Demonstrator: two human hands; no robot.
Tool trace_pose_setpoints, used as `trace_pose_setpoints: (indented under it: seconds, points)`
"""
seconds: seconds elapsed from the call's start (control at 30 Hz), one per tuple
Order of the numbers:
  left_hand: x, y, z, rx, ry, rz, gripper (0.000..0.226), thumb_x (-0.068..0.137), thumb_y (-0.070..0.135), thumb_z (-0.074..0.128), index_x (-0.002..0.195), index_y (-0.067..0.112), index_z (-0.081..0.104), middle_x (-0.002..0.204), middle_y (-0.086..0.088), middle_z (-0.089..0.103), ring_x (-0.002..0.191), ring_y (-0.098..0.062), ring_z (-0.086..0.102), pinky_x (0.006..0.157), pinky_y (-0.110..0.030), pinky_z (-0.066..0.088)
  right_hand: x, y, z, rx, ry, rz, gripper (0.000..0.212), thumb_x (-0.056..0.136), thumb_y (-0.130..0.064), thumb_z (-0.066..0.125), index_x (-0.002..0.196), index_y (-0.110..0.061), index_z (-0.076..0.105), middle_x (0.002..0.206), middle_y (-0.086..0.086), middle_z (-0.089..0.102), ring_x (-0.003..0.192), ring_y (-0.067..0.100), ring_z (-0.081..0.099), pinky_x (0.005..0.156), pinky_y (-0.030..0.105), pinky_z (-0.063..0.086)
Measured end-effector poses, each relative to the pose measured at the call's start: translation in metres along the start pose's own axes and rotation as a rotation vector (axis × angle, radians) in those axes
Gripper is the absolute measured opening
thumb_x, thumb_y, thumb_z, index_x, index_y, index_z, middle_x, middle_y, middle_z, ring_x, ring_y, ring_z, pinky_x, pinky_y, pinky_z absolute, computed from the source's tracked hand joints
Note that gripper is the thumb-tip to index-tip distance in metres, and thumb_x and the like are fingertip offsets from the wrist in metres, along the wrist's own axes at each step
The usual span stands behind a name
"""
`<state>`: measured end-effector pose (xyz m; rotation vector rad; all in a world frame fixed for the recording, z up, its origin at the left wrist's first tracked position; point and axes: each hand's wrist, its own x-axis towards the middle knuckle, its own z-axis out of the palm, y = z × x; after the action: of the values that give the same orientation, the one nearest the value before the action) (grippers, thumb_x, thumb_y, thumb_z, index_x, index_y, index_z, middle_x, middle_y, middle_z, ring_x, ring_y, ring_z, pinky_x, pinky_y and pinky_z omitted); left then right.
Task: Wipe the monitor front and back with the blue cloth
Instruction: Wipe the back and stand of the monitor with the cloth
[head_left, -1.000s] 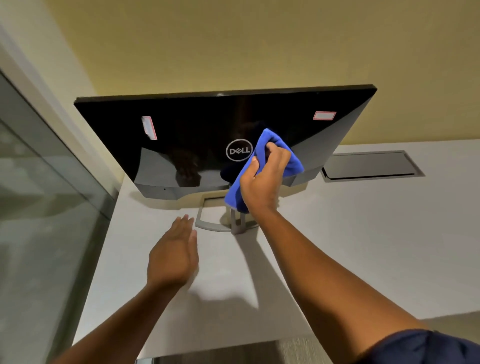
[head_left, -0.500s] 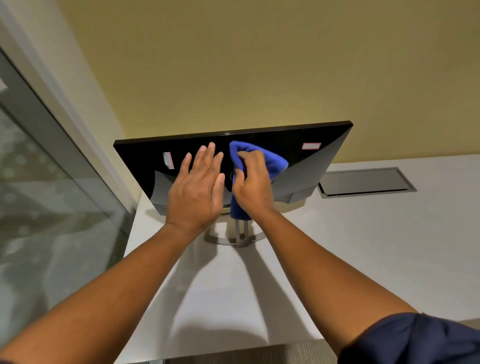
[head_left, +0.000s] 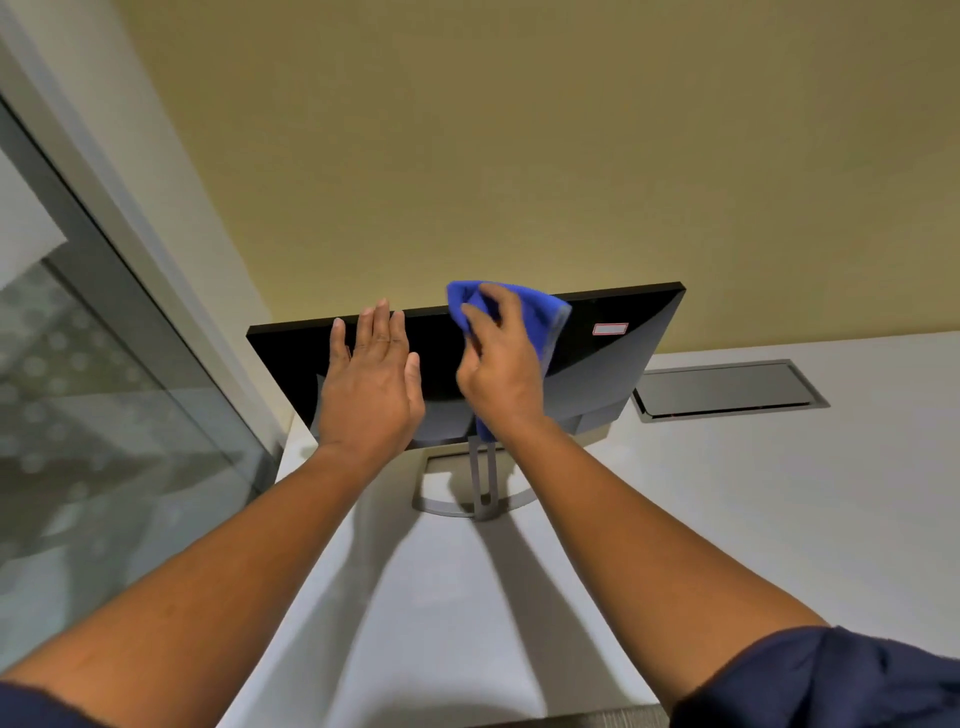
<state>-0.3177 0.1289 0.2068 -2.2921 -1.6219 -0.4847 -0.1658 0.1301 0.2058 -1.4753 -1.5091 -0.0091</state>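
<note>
A: What's nearest the camera?

B: Two bare forearms reaching forward over the white surface (head_left: 727, 519), with a dark sleeve (head_left: 841, 680) at the lower right.

A: And the hands?

B: The left hand (head_left: 371, 384) lies flat against the glossy black back of the monitor (head_left: 639, 332), fingers straight and close together, tips near the top edge. The right hand (head_left: 501, 364) has its fingers curled around the cloth (head_left: 540, 317) and presses it to the panel just beside the left hand.

A: Where exactly is the cloth?

B: High on the monitor's back, near the middle; its upper corner rises past the top edge, and a strip of blue hangs below the wrist.

A: How does the monitor stand?

B: Tilted on a grey stand (head_left: 480, 488) whose looped base rests on the surface. A red-bordered label (head_left: 610, 328) sits right of the cloth.

A: Farther back?

B: A grey hatch (head_left: 727, 389) set in the surface at right, a glass partition (head_left: 104, 415) at left, and a yellow wall (head_left: 519, 156) behind.
</note>
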Motion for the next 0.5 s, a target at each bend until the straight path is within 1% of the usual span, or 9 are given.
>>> trace_pose_setpoints:
  seconds: [0.07, 0.1, 0.13, 0.2, 0.27, 0.33, 0.4, 0.47, 0.5]
  points:
    - [0.002, -0.001, -0.002, -0.003, -0.009, -0.004, 0.059, 0.102, 0.031, 0.019, 0.151, 0.0, 0.032, 0.157, -0.019, 0.032, 0.148, -0.03, 0.027, 0.122, -0.051, 0.011, 0.005, -0.005, 0.005, -0.033, -0.031, -0.026, 0.029, 0.087, -0.001, 0.05, 0.113, -0.005, 0.062, 0.136, 0.003, 0.048, 0.109, 0.023, 0.057, 0.073, 0.04, 0.056]
    - [0.002, -0.002, -0.003, -0.005, -0.017, -0.005, 0.059, 0.102, 0.031, 0.019, 0.151, 0.001, 0.032, 0.157, -0.018, 0.032, 0.148, -0.03, 0.028, 0.122, -0.051, 0.01, 0.007, -0.004, 0.004, -0.044, -0.031, -0.016, 0.033, 0.085, 0.001, 0.049, 0.115, -0.004, 0.062, 0.135, 0.003, 0.05, 0.111, 0.023, 0.057, 0.074, 0.04, 0.056]
    - [0.001, -0.003, -0.004, -0.004, -0.024, -0.006, 0.059, 0.102, 0.032, 0.018, 0.151, 0.002, 0.033, 0.157, -0.017, 0.033, 0.148, -0.029, 0.028, 0.122, -0.051, 0.01, 0.007, 0.0, 0.001, -0.045, -0.018, 0.006, 0.037, 0.083, 0.003, 0.049, 0.117, -0.004, 0.062, 0.134, 0.003, 0.051, 0.112, 0.023, 0.056, 0.079, 0.037, 0.055]
    - [0.001, -0.005, -0.006, -0.009, -0.03, -0.007, 0.059, 0.102, 0.032, 0.017, 0.152, 0.004, 0.033, 0.157, -0.015, 0.033, 0.148, -0.027, 0.028, 0.123, -0.049, 0.01, 0.008, 0.013, -0.012, -0.008, 0.053, 0.104, 0.046, 0.077, 0.007, 0.048, 0.12, -0.004, 0.061, 0.133, 0.003, 0.052, 0.113, 0.024, 0.053, 0.088, 0.028, 0.048]
    - [0.002, -0.006, -0.008, -0.031, -0.039, -0.01, 0.059, 0.101, 0.032, 0.017, 0.151, 0.005, 0.034, 0.157, -0.014, 0.035, 0.148, -0.026, 0.028, 0.123, -0.048, 0.01, 0.012, 0.03, -0.029, 0.038, 0.152, 0.236, 0.052, 0.072, 0.012, 0.046, 0.119, -0.005, 0.059, 0.129, 0.002, 0.055, 0.11, 0.025, 0.051, 0.088, 0.02, 0.04]
    - [0.003, -0.004, -0.011, -0.05, -0.049, -0.016, 0.06, 0.101, 0.032, 0.017, 0.151, 0.005, 0.035, 0.156, -0.015, 0.035, 0.147, -0.027, 0.029, 0.124, -0.046, 0.011, 0.019, 0.047, -0.043, 0.025, 0.199, 0.334, 0.054, 0.069, 0.013, 0.045, 0.118, -0.006, 0.058, 0.121, 0.001, 0.056, 0.105, 0.027, 0.052, 0.084, 0.019, 0.038]
    - [0.003, -0.003, -0.012, -0.057, -0.057, -0.016, 0.061, 0.1, 0.032, 0.015, 0.151, 0.004, 0.034, 0.157, -0.016, 0.034, 0.148, -0.027, 0.029, 0.124, -0.044, 0.011, 0.026, 0.056, -0.053, -0.016, 0.22, 0.418, 0.054, 0.07, 0.014, 0.046, 0.117, -0.009, 0.057, 0.118, 0.0, 0.055, 0.101, 0.028, 0.053, 0.077, 0.022, 0.04]
    - [0.004, -0.002, -0.012, -0.059, -0.066, -0.017, 0.061, 0.1, 0.032, 0.015, 0.151, 0.003, 0.033, 0.157, -0.017, 0.033, 0.148, -0.028, 0.028, 0.124, -0.043, 0.01, 0.029, 0.055, -0.058, -0.049, 0.219, 0.453, 0.051, 0.071, 0.015, 0.047, 0.114, -0.009, 0.057, 0.116, 0.001, 0.054, 0.097, 0.028, 0.053, 0.072, 0.025, 0.041]
    - [0.003, -0.003, -0.012, -0.059, -0.071, -0.017, 0.062, 0.1, 0.032, 0.014, 0.151, 0.003, 0.032, 0.157, -0.017, 0.033, 0.148, -0.028, 0.027, 0.124, -0.043, 0.01, 0.029, 0.051, -0.058, -0.067, 0.219, 0.452, 0.048, 0.071, 0.015, 0.046, 0.112, -0.008, 0.057, 0.114, 0.002, 0.054, 0.094, 0.028, 0.052, 0.068, 0.026, 0.039]
